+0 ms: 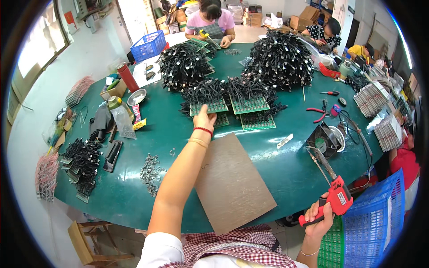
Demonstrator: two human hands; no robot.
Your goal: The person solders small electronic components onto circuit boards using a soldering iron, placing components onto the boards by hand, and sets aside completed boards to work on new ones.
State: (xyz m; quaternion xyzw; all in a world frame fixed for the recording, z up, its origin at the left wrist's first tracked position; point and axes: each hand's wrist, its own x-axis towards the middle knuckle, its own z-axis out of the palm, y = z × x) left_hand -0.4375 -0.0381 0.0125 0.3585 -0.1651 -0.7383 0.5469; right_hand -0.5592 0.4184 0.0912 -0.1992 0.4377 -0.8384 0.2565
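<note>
My left hand (204,119) stretches to the middle of the table, its fingers closed on the near edge of a green circuit board (215,107) with black cables fanning from it. That board lies on top of another, and a similar stack of cabled boards (250,104) stands right beside it. Off the table's near right edge, my right hand (320,218) grips the handle of a red soldering gun (340,197). Its long tip points up and to the left, touching nothing. Between my arms, a flat brown sheet (234,182) lies bare on the table, jutting past the near edge.
Large heaps of black cables (281,60) rise at the back. Small metal parts (152,173) are scattered left of my arm. A fan (322,140), red-handled pliers (318,114) and a blue crate (374,219) are on the right. A person (211,20) works across the table.
</note>
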